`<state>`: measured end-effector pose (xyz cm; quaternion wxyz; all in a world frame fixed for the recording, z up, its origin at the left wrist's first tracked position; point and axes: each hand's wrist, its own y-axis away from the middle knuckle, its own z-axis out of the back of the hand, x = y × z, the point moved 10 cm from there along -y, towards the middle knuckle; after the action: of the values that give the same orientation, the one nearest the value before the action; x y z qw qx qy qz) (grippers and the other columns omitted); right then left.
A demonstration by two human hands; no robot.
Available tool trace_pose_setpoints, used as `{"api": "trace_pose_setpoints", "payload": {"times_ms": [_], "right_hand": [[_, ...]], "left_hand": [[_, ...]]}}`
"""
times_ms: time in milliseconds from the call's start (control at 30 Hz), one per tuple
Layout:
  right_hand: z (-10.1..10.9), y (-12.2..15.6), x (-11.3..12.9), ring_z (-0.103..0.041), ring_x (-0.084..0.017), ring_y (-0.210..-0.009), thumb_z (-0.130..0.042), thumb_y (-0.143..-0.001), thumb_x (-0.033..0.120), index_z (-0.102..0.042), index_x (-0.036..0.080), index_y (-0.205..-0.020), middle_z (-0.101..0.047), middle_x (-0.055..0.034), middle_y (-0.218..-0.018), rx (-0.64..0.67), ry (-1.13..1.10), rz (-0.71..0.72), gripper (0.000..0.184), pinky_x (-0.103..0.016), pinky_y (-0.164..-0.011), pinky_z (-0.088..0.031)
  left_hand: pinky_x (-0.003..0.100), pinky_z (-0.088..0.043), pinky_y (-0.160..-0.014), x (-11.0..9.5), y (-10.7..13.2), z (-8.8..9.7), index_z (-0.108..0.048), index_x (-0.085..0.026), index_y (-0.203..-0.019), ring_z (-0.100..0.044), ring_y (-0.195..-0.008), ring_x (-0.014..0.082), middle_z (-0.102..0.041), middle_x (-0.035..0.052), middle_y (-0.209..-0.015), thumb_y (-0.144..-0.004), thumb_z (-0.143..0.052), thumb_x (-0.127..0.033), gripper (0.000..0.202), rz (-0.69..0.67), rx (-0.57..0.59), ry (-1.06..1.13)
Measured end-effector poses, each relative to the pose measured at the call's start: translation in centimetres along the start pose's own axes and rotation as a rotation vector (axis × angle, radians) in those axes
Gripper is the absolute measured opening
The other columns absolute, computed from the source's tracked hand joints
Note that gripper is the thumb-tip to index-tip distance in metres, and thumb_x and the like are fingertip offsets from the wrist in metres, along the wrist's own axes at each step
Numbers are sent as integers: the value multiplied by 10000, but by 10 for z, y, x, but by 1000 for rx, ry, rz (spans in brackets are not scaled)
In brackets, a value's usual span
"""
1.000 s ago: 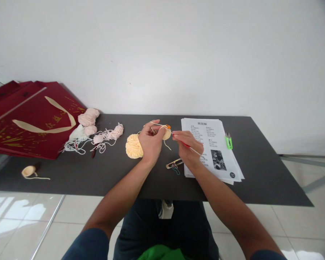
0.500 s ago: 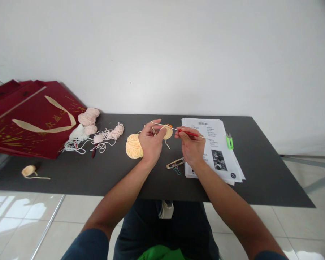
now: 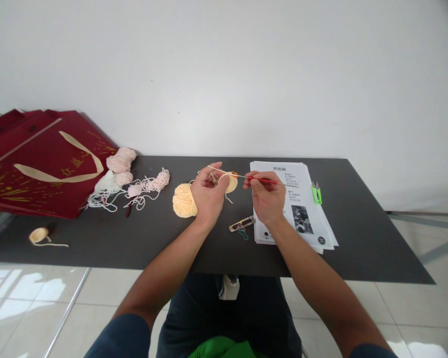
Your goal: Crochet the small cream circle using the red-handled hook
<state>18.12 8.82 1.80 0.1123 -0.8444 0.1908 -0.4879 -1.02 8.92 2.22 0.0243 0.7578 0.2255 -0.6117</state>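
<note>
My left hand (image 3: 210, 196) pinches a small round cream crochet piece (image 3: 231, 185), with yarn running over its raised index finger. An orange bit (image 3: 233, 174) shows at the top of the piece, too small to name. In my right hand (image 3: 268, 196) is a red-handled crochet hook (image 3: 259, 179), its metal shaft pointing left to the piece's upper edge. A short yarn tail hangs below the piece. Just left of my left hand lies a pale yellow yarn ball (image 3: 184, 201), partly hidden by the hand.
Printed sheets (image 3: 309, 199) lie under my right hand, with green thread snips (image 3: 316, 193) on their edge. Metal snips (image 3: 241, 224) rest nearer me. Leftward are pink yarn (image 3: 121, 160), white yarn (image 3: 106, 184), dark red bags (image 3: 52, 169) and a small cream crocheted cup (image 3: 39, 235).
My right hand has shifted slightly right with the hook, whose tip has drawn a little to the right. My left hand stays nearly in place on the crochet piece.
</note>
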Motion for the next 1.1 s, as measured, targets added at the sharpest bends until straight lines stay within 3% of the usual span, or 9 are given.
{"api": "trace_pose_setpoints", "payload": {"times_ms": [200, 500, 800, 1100], "right_hand": [[-3, 0, -20, -692, -100, -726, -890, -774, 308, -724, 255, -848, -776, 12, -908, -13, -124, -226, 189, -234, -661, -616], [-2, 4, -32, -672, -73, -733, -914, -746, 329, -741, 261, -835, -769, 33, -905, -73, -216, -333, 206, -182, -699, -624], [-5, -2, -17, -602, -60, -693, -885, -789, 299, -680, 242, -832, -703, 31, -872, 23, -221, -225, 217, -182, -658, -536], [-2, -3, -6, -606, -102, -681, -896, -761, 345, -641, 265, -848, -716, 25, -868, -23, -89, -106, 280, -256, -643, -526]], "left_hand": [[229, -499, -635, 2, 2, -5, -725, -208, -1105, -614, -666, 107, -703, -7, -809, -769, -765, -226, 339, 13, 46, -5], [224, -492, -639, 0, 6, -10, -725, -225, -1123, -582, -663, 93, -677, -24, -803, -779, -747, -171, 349, -17, 105, 22], [220, -463, -608, -2, 7, -12, -711, -220, -1125, -553, -633, 88, -660, -34, -774, -779, -723, -167, 350, -16, 116, 24], [236, -481, -612, -4, 7, -10, -713, -225, -1109, -571, -632, 100, -668, -29, -774, -773, -723, -197, 337, 2, 85, -24]]}}
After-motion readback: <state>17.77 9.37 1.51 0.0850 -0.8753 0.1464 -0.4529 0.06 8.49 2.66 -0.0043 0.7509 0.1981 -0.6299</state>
